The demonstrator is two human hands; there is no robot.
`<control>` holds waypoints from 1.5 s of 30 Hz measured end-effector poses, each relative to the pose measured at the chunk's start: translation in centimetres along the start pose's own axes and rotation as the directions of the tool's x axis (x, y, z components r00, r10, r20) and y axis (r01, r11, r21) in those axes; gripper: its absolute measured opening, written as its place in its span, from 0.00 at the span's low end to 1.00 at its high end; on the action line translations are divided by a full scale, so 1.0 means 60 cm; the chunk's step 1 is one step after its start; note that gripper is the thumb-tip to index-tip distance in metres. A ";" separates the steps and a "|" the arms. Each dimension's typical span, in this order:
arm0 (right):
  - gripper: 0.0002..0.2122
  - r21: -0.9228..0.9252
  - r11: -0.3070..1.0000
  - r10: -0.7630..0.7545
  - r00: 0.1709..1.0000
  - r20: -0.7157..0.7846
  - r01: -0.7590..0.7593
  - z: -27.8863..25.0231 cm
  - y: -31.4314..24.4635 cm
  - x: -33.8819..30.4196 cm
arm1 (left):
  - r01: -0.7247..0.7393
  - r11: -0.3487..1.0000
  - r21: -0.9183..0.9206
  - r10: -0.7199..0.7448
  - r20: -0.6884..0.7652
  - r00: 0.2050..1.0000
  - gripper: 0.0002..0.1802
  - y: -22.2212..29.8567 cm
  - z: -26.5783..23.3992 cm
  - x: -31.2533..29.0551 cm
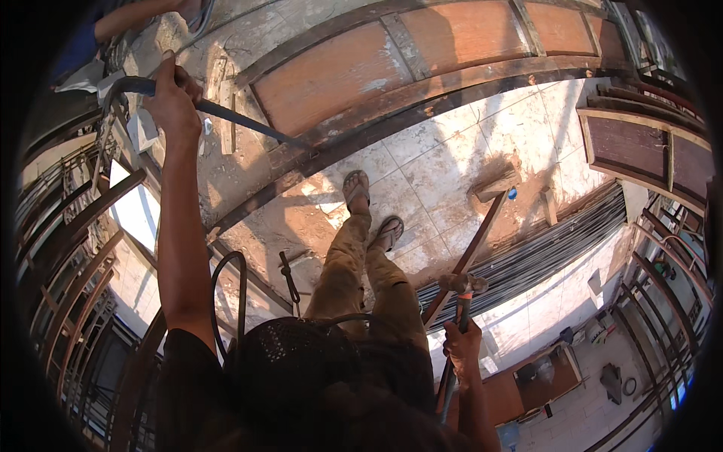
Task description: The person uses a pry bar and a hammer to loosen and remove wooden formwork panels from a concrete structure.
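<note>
My left hand (pixel 175 102) is wrapped round a dark steel crowbar (pixel 245 123) near its hooked end. The bar slants down to the right, and its far tip meets the near rail of a large wooden frame (pixel 392 117) with orange-brown panels. The frame lies across the floor in front of me. Low on the right, my right hand (pixel 462 345) grips a hammer (pixel 465 285) by its handle, head up, away from the frame. Part of the hammer's handle is hidden behind the fingers.
A bundle of thin steel rods (pixel 542 237) runs along the floor at right. Near it lie a wood block (pixel 493 183) and a leaning timber strip (pixel 482 230). Metal racks stand on both sides. Another person's arm (pixel 139 16) reaches in at the top left.
</note>
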State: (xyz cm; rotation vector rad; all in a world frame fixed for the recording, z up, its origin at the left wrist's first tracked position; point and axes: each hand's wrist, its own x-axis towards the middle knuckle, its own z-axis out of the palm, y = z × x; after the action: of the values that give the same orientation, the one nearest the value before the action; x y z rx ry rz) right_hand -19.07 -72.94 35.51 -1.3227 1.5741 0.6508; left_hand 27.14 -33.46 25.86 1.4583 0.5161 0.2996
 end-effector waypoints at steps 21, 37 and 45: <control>0.14 -0.408 0.892 -0.214 0.977 -0.004 0.194 -0.154 -0.055 0.154 | -0.197 0.944 -0.265 0.275 0.297 0.915 0.25 0.094 0.199 -0.407; 0.15 -0.658 0.748 -0.248 0.955 -0.162 0.083 -0.342 0.016 0.807 | -0.356 0.934 0.015 0.339 0.267 0.902 0.24 0.021 0.319 -0.459; 0.15 -0.783 0.619 0.075 0.997 -0.017 -0.059 -0.286 0.058 0.883 | -0.269 0.962 0.037 0.254 0.231 0.939 0.25 0.069 0.334 -0.322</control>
State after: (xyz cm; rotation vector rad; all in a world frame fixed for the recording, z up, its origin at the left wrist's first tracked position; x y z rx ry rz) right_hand -26.18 -110.13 -5.50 -1.8746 1.3488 1.5249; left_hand 21.18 -59.87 33.48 1.6069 0.1489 0.3238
